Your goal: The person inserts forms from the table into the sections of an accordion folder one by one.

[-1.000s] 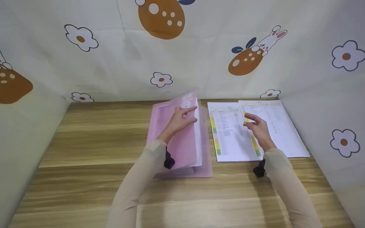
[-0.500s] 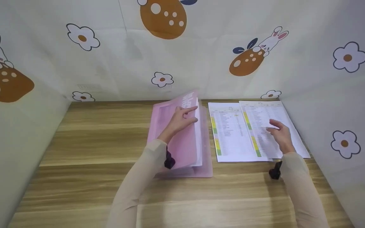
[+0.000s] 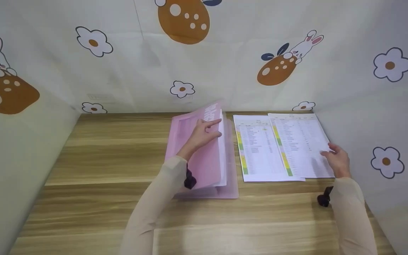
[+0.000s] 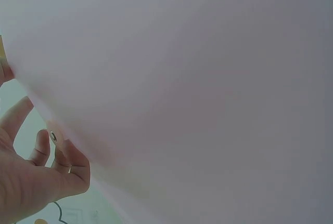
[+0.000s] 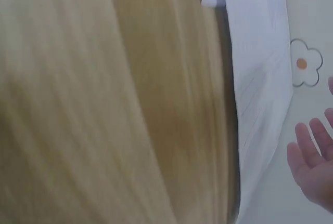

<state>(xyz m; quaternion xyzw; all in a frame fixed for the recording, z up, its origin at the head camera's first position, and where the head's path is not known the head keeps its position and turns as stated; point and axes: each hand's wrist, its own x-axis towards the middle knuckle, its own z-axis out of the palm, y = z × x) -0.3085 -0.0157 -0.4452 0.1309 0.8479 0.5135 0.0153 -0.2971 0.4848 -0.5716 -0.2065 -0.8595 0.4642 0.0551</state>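
A pink file folder [image 3: 205, 168] lies on the wooden table, its cover partly raised and white sheets [image 3: 223, 166] showing inside. My left hand [image 3: 198, 137] holds the cover near its right edge. In the left wrist view, the fingers and thumb of the left hand [image 4: 44, 174] pinch the edge of the pale pink cover [image 4: 182, 94] near a small metal snap. Over the right edge of the right-hand printed stack [image 3: 303, 156] is my right hand [image 3: 338, 161], with nothing in it. Its fingers [image 5: 307, 154] are spread and relaxed in the right wrist view.
Another printed stack [image 3: 260, 163], with yellow and green bars, lies between the folder and the right-hand stack, which overlaps it. Patterned cloth walls [image 3: 126, 71] enclose the table [image 3: 105, 152] at the back and both sides.
My right hand has moved rightward and slightly nearer, from over the two stacks' overlap to the right stack's outer edge. The left hand and folder have stayed put.
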